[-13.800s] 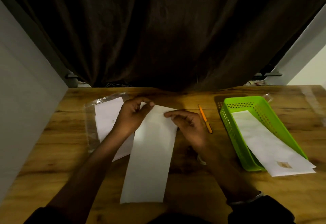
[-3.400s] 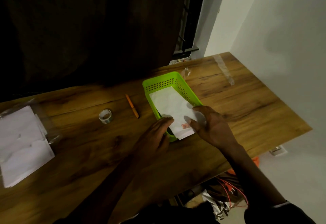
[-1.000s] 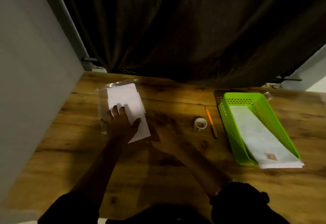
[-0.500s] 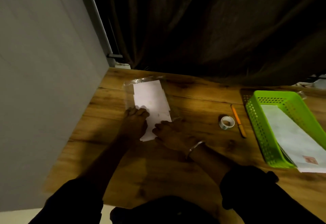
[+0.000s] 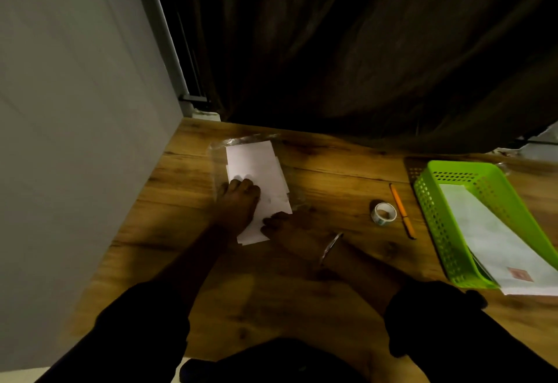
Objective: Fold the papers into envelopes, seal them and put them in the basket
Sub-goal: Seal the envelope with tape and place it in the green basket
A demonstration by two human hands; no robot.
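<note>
Both now on paper stack (image 5: 256,165): left hand (image 5: 238,203), fingers (image 5: 246,186) bunched; right hand (image 5: 291,231), fingers (image 5: 270,221) unclear.

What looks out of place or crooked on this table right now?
The finished envelopes are too long for the green basket: their near ends ride over its near rim and stick out above the table. The paper stack is fanned unevenly on its plastic wrapper. Nothing looks spilled or torn.

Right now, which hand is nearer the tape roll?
Right. The right hand touches the near corner of the paper stack, left of the tape roll; the left hand rests on the stack farther left.
</note>
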